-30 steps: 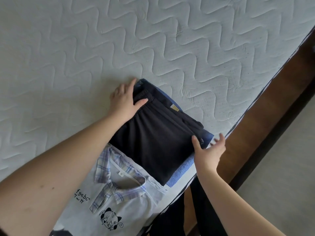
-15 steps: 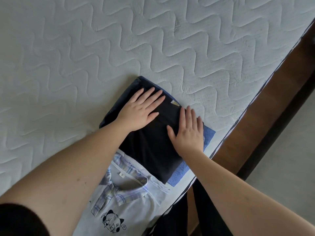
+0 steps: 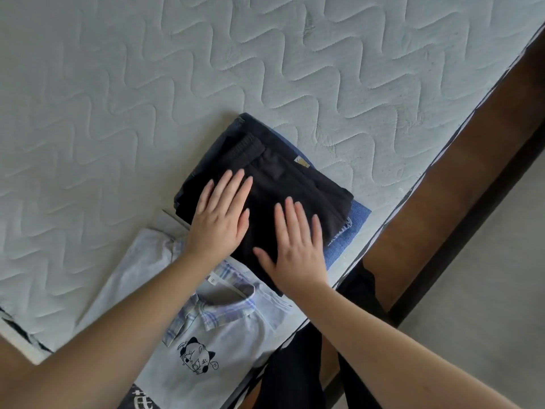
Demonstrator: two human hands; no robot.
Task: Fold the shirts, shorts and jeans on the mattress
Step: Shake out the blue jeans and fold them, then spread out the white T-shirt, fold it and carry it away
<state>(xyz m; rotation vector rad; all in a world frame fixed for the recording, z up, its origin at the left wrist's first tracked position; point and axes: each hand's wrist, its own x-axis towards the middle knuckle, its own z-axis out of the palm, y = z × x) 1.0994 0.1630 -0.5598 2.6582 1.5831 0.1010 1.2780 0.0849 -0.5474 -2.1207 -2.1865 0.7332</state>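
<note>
Hands lay flat, fingers straight, on the black shorts [image 3: 283, 184]: left hand [image 3: 219, 219] and right hand [image 3: 295, 246] side by side. Shorts sat under both palms, on blue jeans [image 3: 354, 222], long side running away from the fingertips.

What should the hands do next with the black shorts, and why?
Probably lift both hands off and reach for another garment. The left hand and right hand lie flat, fingers straight, on the black shorts, which already look folded and sit on the folded blue jeans. The shirt with the plaid collar lies right beside the stack on the mattress.
</note>
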